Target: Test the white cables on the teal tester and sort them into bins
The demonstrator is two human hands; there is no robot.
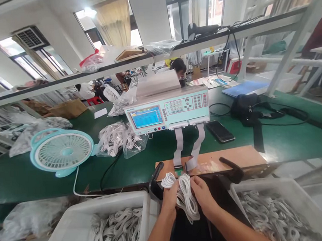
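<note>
Coiled white cable bundles are gathered between my two hands at the table's front edge. My left hand (170,198) is closed around the left side, where one coil (169,180) sticks out above the fingers. From the right, my right hand (204,195) is closed against a longer looped cable bundle (189,200) hanging between the hands. Just beyond the fingers, a small green circuit board (179,172) lies by a wooden board (214,161). Two grey ribbon cables (198,147) run from there up to a tester (168,110) with a lit blue screen. The cable ends are hidden by my hands.
White bins of coiled cables stand to the left (128,196) and right (266,182). On the green table are a turquoise fan (65,152), bagged cables (113,137), a phone (220,131) and a black bag (245,106). A shelf (112,69) crosses above; people sit beyond.
</note>
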